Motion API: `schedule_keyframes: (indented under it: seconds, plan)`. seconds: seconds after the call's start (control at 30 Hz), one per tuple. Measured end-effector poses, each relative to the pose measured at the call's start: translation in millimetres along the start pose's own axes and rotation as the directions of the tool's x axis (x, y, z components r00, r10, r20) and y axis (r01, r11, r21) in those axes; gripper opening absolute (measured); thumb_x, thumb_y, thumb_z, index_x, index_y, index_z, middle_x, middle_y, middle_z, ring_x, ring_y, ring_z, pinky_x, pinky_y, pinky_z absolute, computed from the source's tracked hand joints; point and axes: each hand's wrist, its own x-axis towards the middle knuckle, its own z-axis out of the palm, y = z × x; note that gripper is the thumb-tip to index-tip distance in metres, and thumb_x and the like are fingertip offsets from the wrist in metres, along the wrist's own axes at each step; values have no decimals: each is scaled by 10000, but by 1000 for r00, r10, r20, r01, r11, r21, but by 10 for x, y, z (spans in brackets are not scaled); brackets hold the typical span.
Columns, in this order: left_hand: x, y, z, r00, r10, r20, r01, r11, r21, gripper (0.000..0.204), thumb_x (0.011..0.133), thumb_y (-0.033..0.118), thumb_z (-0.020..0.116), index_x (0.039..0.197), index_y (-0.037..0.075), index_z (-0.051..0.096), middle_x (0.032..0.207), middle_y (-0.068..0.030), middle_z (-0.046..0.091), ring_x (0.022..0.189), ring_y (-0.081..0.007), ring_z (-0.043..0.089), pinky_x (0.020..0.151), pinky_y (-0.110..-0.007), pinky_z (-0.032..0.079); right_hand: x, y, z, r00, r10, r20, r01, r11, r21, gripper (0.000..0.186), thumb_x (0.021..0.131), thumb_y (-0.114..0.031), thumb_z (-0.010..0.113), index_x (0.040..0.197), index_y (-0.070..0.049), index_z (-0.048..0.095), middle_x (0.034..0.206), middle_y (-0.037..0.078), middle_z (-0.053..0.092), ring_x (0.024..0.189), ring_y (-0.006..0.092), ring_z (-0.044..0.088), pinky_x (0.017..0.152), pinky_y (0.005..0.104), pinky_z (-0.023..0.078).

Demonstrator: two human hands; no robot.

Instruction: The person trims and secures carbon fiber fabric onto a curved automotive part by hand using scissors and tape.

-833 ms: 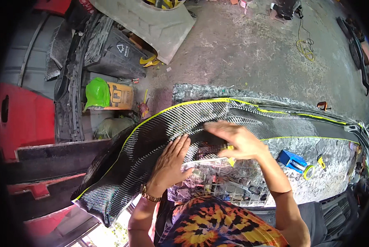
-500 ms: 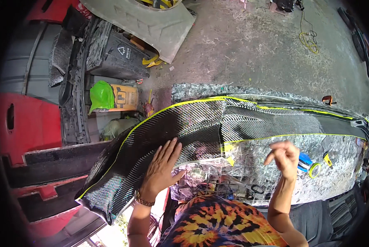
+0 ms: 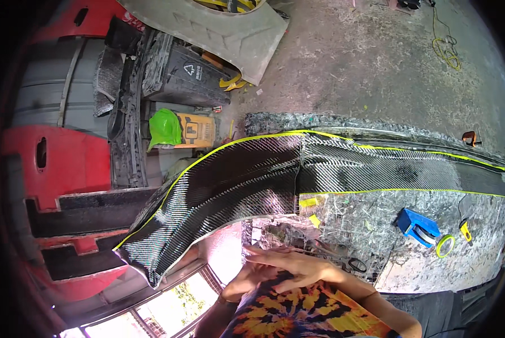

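While both hands sit close to the chest, the right hand (image 3: 297, 266) lies flat over the left hand (image 3: 251, 280), its fingers (image 3: 264, 252) stretched out and holding nothing; whether the left fingers are curled I cannot tell. Just beyond the fingertips lies the carbon-fibre panel (image 3: 252, 186), its long axis running left to right across the worktop (image 3: 376, 225). Scissors (image 3: 342, 260) rest right of the fingers, nearest the right hand.

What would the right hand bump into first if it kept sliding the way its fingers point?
The right hand points left, so probably the lower edge of the carbon-fibre weave sheet hanging past the bench; depth is unclear, so it might pass underneath.
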Motion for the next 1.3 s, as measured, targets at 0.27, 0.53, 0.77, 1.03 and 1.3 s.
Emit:
schedule_keyframes:
  seconds: [0.27, 0.53, 0.77, 1.03, 1.3]
  plan:
    - [199, -464, -132, 983, 182, -10, -175, 923, -342, 188, 939, 139, 674, 1051, 81, 534, 1118, -75, 551, 1023, -179, 561, 883, -300, 478, -195, 186, 211, 979, 202, 36, -198, 975, -103, 826, 929, -468, 643, 1576, -165, 228, 1624, 141, 245, 1285, 378, 505, 1046, 478, 455]
    - [276, -335, -14, 991, 110, -81, -125, 966, -226, 221, 959, 163, 657, 965, 121, 441, 1112, -84, 516, 986, -191, 544, 814, -318, 501, -271, 270, 205, 992, 123, -41, -130, 953, -273, 774, 935, -429, 650, 1563, -210, 254, 1533, 131, 421, 920, 320, 671, 784, 438, 558]
    - [245, -610, -193, 998, 62, -26, -67, 910, -409, 187, 1010, 195, 577, 930, 100, 437, 1004, -56, 474, 986, -157, 497, 812, -289, 484, -233, 172, 239, 968, 245, 50, -240, 967, -89, 771, 923, -380, 675, 1554, -177, 282, 1496, 138, 466, 813, 333, 670, 772, 438, 567]
    - [244, -518, -251, 996, 91, 7, -86, 962, -261, 205, 995, 203, 587, 900, 108, 432, 933, -4, 410, 877, -127, 407, 828, -277, 389, -276, 327, 375, 978, 210, -8, -209, 966, -154, 792, 934, -389, 668, 1576, -227, 233, 1506, 132, 453, 991, 331, 657, 872, 439, 546]
    - [188, -454, -283, 996, 78, 39, -69, 978, -196, 169, 974, 205, 634, 971, 52, 564, 1020, -27, 541, 1012, -111, 494, 867, -286, 441, -263, 311, 366, 980, 180, -90, -195, 959, -203, 756, 931, -391, 671, 1560, -240, 280, 1061, 140, 694, 705, 281, 676, 735, 418, 562]
